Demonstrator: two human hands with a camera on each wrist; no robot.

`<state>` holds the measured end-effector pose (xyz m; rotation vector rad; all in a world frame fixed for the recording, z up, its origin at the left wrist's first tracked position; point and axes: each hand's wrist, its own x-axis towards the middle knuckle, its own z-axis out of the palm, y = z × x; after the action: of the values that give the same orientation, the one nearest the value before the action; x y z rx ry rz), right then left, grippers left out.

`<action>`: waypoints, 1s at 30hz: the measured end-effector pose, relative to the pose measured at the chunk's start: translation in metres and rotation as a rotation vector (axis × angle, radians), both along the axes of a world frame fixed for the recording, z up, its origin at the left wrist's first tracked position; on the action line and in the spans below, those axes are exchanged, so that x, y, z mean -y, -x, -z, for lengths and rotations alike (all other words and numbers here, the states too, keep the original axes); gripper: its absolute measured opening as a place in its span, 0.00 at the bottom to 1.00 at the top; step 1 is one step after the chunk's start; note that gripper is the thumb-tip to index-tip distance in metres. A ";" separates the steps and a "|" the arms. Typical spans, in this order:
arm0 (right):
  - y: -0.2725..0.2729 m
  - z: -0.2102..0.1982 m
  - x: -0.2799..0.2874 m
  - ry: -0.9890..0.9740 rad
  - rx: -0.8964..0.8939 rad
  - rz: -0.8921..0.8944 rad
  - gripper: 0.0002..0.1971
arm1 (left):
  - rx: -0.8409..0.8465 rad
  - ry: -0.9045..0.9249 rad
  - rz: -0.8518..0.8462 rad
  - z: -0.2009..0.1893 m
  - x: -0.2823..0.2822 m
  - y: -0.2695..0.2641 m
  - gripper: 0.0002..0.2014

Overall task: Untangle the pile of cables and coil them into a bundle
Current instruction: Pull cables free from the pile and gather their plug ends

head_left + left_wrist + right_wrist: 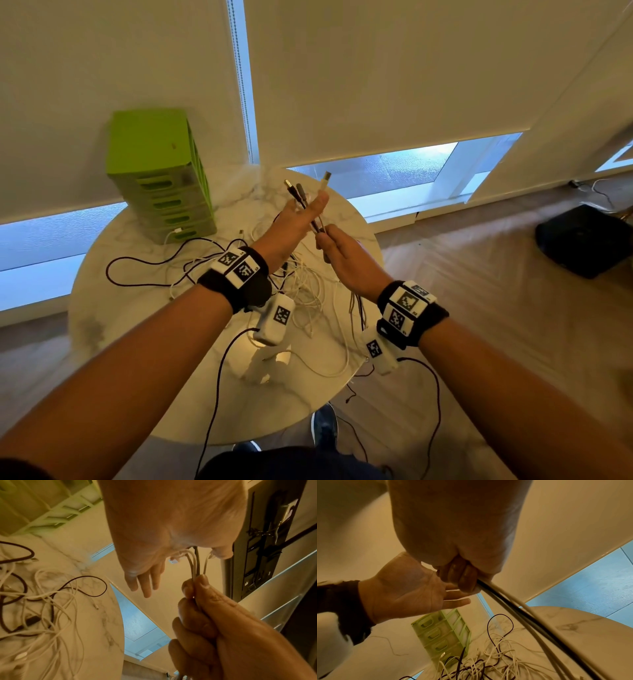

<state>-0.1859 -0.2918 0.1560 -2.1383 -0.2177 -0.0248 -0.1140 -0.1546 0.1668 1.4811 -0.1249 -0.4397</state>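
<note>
Several cable ends, white and dark, are gathered into one bundle (318, 224) held above the round marble table (137, 308). My left hand (298, 216) pins the bundle against its palm with the thumb while its fingers stay straight (145, 586). The plugs (327, 177) stick out past the thumb. Just below, my right hand (346, 260) grips the same bundle (195, 563) in a fist (202, 608). From that fist the cables (522, 612) run down to the tangled pile (308, 298) on the table.
A green drawer unit (161, 171) stands at the table's back left, with a white cable plugged in at its base. Loose dark loops (144, 270) spread left of the pile. A black box (585, 240) lies on the floor at right. Roller blinds hang behind the table.
</note>
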 end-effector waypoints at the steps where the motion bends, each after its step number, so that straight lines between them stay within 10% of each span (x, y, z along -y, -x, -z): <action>1: 0.000 -0.001 -0.003 -0.004 0.018 -0.009 0.12 | -0.018 -0.020 0.055 0.000 -0.001 0.001 0.22; 7: -0.002 0.007 -0.010 0.022 0.042 0.010 0.12 | -0.072 -0.231 0.264 0.002 -0.013 -0.001 0.39; 16: -0.019 0.016 -0.011 -0.028 -0.231 -0.154 0.15 | 0.140 -0.133 0.044 0.005 -0.015 -0.004 0.23; 23: 0.004 0.062 0.035 0.194 -0.816 -0.545 0.17 | -0.187 0.374 -0.003 -0.025 -0.042 -0.011 0.22; 25: 0.007 0.083 0.061 0.431 -0.877 -0.481 0.19 | -0.195 0.366 -0.006 -0.030 -0.055 -0.015 0.20; 30: -0.011 0.116 0.089 0.721 -0.333 0.144 0.13 | -0.144 0.286 -0.101 -0.020 -0.069 -0.021 0.09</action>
<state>-0.1753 -0.3804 0.0398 -2.8231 0.1520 0.3753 -0.0930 -0.0853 0.1868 1.1657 0.0019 -0.4264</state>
